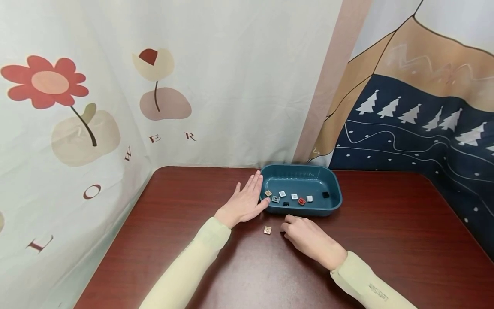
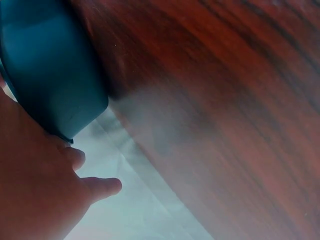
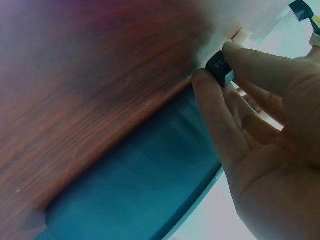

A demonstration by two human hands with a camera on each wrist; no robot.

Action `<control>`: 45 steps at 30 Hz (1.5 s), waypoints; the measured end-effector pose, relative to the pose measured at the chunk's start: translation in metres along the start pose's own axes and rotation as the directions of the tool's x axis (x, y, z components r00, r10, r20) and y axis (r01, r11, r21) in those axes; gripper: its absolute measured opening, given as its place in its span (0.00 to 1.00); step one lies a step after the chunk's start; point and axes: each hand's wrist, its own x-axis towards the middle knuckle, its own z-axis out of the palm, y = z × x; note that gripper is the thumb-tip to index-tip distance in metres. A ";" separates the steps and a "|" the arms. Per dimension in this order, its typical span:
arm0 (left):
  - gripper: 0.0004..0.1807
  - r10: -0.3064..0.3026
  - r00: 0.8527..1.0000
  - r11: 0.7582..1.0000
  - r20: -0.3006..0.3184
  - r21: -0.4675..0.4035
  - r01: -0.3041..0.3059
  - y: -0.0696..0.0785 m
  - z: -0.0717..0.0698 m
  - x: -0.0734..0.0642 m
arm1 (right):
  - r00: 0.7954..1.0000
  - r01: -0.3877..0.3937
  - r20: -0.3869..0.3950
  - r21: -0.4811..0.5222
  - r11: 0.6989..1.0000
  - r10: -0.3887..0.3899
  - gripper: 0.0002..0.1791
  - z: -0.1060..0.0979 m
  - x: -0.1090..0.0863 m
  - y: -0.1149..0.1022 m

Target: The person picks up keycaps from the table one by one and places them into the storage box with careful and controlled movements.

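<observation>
In the right wrist view a small black keycap (image 3: 218, 67) with pale lettering is pinched between the thumb and a finger of my right hand (image 1: 306, 238). This hand is low over the table, in front of the blue plastic tray (image 1: 308, 211). My left hand (image 1: 242, 205) lies along the tray's left end with its fingers straight, the thumb reaching over the near left rim. A beige keycap (image 1: 267, 230) rests on the table between the two hands. Inside the tray lie several loose keycaps, among them a red keycap (image 1: 301, 201), a white keycap (image 1: 282, 194) and a black keycap (image 1: 326, 195).
The dark red-brown wooden table (image 1: 386, 214) carries the tray near its back edge. A printed curtain (image 1: 239, 86) with flowers and letters hangs right behind that edge, and a navy part with white trees (image 1: 417, 128) covers the right side.
</observation>
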 end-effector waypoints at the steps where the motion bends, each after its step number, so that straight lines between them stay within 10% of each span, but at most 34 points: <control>1: 0.46 0.000 1.000 1.000 -0.001 0.000 0.000 0.000 0.000 0.000 | 1.000 -0.003 -0.008 0.006 1.000 0.003 0.03 -0.001 -0.002 0.000; 31: 0.49 0.001 0.995 0.999 -0.102 -0.049 -0.006 0.006 0.011 0.006 | 0.923 -0.123 -0.350 0.135 0.983 0.163 0.13 -0.040 -0.040 0.029; 45: 0.50 -0.019 0.992 0.994 -0.125 -0.109 0.005 0.009 0.016 0.007 | 0.878 -0.264 -0.356 0.199 0.944 0.320 0.13 -0.052 -0.037 0.050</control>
